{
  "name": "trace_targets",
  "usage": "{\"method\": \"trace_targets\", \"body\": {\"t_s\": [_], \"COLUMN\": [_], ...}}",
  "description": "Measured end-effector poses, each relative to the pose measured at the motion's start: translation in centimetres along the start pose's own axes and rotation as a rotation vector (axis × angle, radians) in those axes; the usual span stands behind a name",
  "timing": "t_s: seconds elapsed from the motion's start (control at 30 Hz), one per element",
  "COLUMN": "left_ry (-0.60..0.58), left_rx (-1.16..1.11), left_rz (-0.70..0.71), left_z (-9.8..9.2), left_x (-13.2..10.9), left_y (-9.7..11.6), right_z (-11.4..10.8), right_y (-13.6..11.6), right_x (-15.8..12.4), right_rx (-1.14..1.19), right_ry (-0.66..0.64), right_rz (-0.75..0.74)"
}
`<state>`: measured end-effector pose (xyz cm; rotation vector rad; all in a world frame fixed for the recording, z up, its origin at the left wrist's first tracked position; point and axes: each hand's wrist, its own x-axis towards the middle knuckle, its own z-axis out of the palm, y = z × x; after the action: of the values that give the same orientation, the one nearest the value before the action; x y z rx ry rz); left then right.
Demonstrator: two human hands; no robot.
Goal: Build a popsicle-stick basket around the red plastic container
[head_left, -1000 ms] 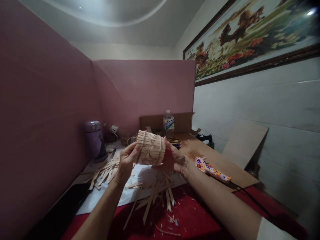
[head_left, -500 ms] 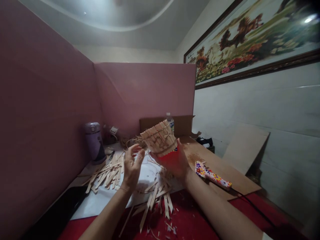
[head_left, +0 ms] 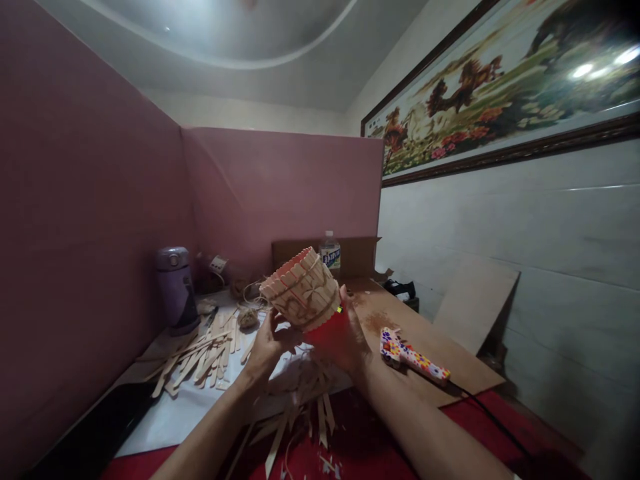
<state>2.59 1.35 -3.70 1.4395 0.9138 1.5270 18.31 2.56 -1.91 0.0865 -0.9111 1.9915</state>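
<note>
You hold a small round basket of craft sticks (head_left: 300, 288) up above the table, tilted, its mouth turned up and left. Your right hand (head_left: 340, 337) cups it from below with fingers closed on its base; your left hand (head_left: 270, 340) touches its lower left side, fingers loosely curled. The wall looks closed all round and carries a twine pattern, so I judge the build well along; whether anything is left to add, I cannot tell.

Loose craft sticks (head_left: 200, 360) lie scattered on white paper (head_left: 165, 417). A patterned glue gun (head_left: 410, 353) rests on cardboard to the right, a purple flask (head_left: 173, 287) and a water bottle (head_left: 330, 252) stand behind. Nothing blocks your hands.
</note>
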Motion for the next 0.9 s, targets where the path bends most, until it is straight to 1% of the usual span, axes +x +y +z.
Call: {"method": "trace_targets", "body": {"t_s": [0.03, 0.07, 0.2, 0.3, 0.4, 0.5, 0.6, 0.67, 0.8, 0.9], "left_ry": [0.039, 0.052, 0.06, 0.094, 0.18, 0.303, 0.435, 0.497, 0.535, 0.563], "left_rx": [0.02, 0.036, 0.123, 0.245, 0.384, 0.521, 0.669, 0.759, 0.92, 1.054], "left_rz": [-0.01, -0.02, -0.002, 0.035, 0.093, 0.158, 0.208, 0.22, 0.207, 0.187], "left_z": [-0.1, -0.2, -0.7, -1.4, -2.2, -3.0, -3.8, -4.2, -4.5, -4.4], "left_x": [0.3, 0.5, 0.7, 0.5, 0.4, 0.7, 1.0, 1.0, 0.7, 0.3], "left_y": [-0.3, -0.5, -0.9, -0.9, -0.8, -0.4, 0.2, 0.5, 0.3, -0.1], "right_z": [0.0, 0.0, 0.5, 0.6, 0.2, -0.5, -1.0, -1.2, -1.5, -1.7], "right_y": [0.1, 0.1, -0.3, -0.8, -1.2, -1.5, -1.9, -2.1, -2.2, -2.1], "right_x": [-0.1, -0.2, -0.3, -0.3, -0.1, 0.2, 0.3, 0.4, 0.5, 0.6], "right_rx": [-0.008, -0.015, -0.036, -0.026, 0.013, 0.047, 0.089, 0.119, 0.126, 0.098], "right_ry": [0.01, 0.018, 0.047, 0.127, 0.264, 0.376, 0.457, 0.509, 0.587, 0.596], "right_rz": [0.003, 0.003, -0.018, -0.072, -0.17, -0.249, -0.292, -0.3, -0.318, -0.322]}}
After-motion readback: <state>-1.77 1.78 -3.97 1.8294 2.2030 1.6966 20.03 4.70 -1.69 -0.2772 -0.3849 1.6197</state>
